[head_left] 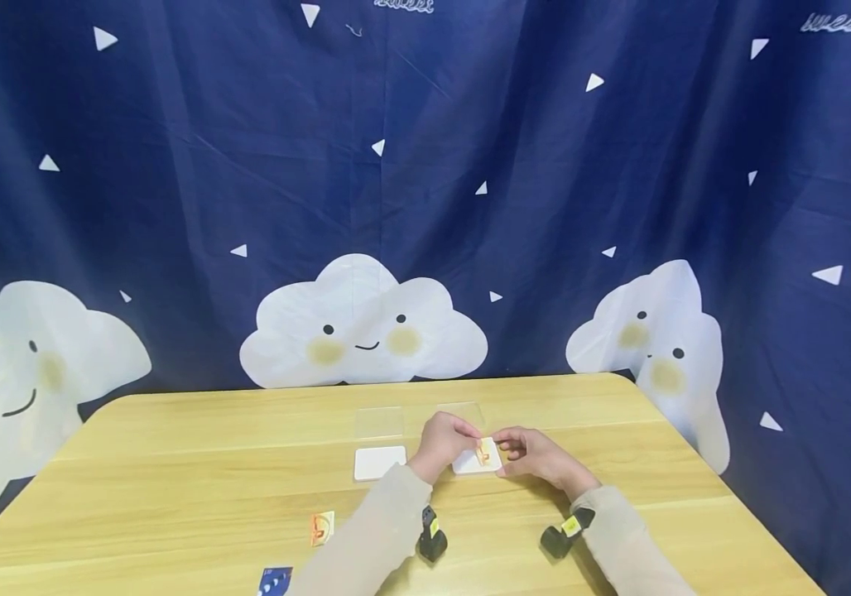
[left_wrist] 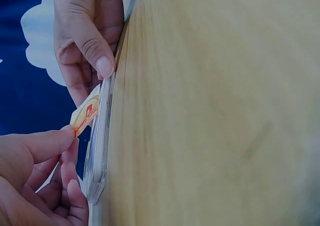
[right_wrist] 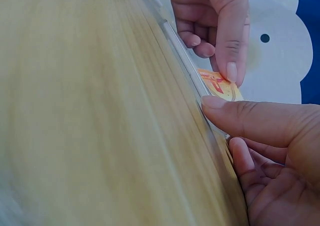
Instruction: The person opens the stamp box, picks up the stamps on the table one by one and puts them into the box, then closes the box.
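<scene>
In the head view my left hand (head_left: 444,444) pinches a small orange-and-white picture card (head_left: 483,453) between thumb and fingers, over a white rounded panel (head_left: 466,465). Seen from the left wrist, the picture card (left_wrist: 86,113) stands tilted up against the panel, whose edge (left_wrist: 102,136) looks clear and thick. My right hand (head_left: 540,459) holds the panel's right side, thumb at the near edge and fingers behind. From the right wrist, that thumb (right_wrist: 215,102) presses the panel's edge beside the picture card (right_wrist: 220,86).
Another white panel (head_left: 379,463) lies to the left. Behind the two panels are two clear rectangular plates (head_left: 378,422). Nearer on the wooden table (head_left: 172,480) lie an orange picture card (head_left: 322,528) and a dark blue one (head_left: 274,581). A blue cloud-print curtain (head_left: 425,207) hangs behind.
</scene>
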`<state>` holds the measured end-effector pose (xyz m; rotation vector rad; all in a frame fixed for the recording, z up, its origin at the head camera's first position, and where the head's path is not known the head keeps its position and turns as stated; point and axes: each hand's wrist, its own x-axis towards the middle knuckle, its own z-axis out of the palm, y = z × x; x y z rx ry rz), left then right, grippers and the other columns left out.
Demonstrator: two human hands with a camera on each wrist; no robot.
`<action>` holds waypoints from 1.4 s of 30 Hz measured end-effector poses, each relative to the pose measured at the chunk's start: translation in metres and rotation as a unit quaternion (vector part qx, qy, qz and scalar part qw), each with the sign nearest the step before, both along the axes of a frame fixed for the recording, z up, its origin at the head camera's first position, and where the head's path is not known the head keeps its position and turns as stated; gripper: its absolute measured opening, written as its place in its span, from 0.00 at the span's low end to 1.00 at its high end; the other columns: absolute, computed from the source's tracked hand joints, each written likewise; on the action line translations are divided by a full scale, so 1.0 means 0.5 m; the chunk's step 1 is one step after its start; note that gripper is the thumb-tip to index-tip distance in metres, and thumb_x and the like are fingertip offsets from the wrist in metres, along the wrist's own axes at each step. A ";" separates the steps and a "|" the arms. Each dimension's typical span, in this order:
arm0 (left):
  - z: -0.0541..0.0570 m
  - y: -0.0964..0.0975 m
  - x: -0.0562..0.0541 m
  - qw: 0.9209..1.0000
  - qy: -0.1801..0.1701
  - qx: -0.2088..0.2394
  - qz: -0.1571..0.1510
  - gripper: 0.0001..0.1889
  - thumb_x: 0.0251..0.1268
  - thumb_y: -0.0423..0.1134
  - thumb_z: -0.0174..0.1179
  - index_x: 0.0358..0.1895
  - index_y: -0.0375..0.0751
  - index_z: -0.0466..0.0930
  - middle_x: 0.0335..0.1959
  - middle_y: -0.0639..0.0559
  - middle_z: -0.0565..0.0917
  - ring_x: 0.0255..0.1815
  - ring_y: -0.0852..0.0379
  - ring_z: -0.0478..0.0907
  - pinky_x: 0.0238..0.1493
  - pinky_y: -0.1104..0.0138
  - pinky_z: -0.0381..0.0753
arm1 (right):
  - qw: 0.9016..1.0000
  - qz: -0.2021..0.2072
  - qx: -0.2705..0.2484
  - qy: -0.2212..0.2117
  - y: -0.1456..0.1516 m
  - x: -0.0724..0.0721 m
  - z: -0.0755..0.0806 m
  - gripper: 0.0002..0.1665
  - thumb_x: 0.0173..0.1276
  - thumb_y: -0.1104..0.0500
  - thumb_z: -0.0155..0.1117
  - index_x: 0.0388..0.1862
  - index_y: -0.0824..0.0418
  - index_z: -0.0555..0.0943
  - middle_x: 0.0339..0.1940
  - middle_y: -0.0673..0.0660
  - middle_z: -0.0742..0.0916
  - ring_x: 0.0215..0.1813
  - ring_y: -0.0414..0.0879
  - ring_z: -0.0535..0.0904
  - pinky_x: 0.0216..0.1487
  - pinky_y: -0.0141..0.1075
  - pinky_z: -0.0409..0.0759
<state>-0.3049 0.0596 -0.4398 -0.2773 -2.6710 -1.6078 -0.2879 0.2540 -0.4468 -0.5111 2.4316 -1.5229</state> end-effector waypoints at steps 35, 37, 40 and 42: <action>0.000 0.000 0.005 1.000 -0.013 0.009 0.007 0.04 0.44 0.28 0.69 0.25 0.39 0.87 0.23 0.53 0.85 0.28 0.61 0.77 0.38 0.67 0.75 | 1.000 0.000 0.006 0.004 0.002 -0.002 -0.002 0.33 0.49 0.68 0.73 0.56 0.73 0.73 0.50 0.63 0.80 0.51 0.51 0.74 0.52 0.39 0.72; 0.000 -0.001 0.004 1.000 -0.017 0.013 0.007 0.03 0.45 0.28 0.69 0.25 0.39 0.87 0.23 0.53 0.85 0.28 0.61 0.77 0.37 0.67 0.75 | 1.000 0.002 0.007 0.004 0.001 -0.002 -0.002 0.33 0.50 0.68 0.72 0.56 0.74 0.73 0.50 0.63 0.80 0.51 0.51 0.74 0.52 0.38 0.72; 0.003 -0.006 0.004 1.000 -0.015 0.017 0.005 0.03 0.45 0.28 0.69 0.25 0.39 0.87 0.23 0.52 0.85 0.27 0.61 0.77 0.35 0.68 0.76 | 1.000 0.002 0.008 0.003 0.000 -0.002 -0.003 0.33 0.49 0.68 0.72 0.56 0.74 0.73 0.50 0.64 0.80 0.50 0.50 0.74 0.51 0.37 0.72; 0.009 -0.009 0.004 1.000 -0.017 0.021 0.003 0.03 0.45 0.27 0.68 0.26 0.38 0.86 0.23 0.52 0.85 0.27 0.61 0.77 0.34 0.69 0.76 | 1.000 0.002 0.009 0.003 0.001 -0.003 -0.002 0.33 0.49 0.68 0.72 0.56 0.74 0.73 0.50 0.64 0.80 0.50 0.49 0.74 0.51 0.37 0.72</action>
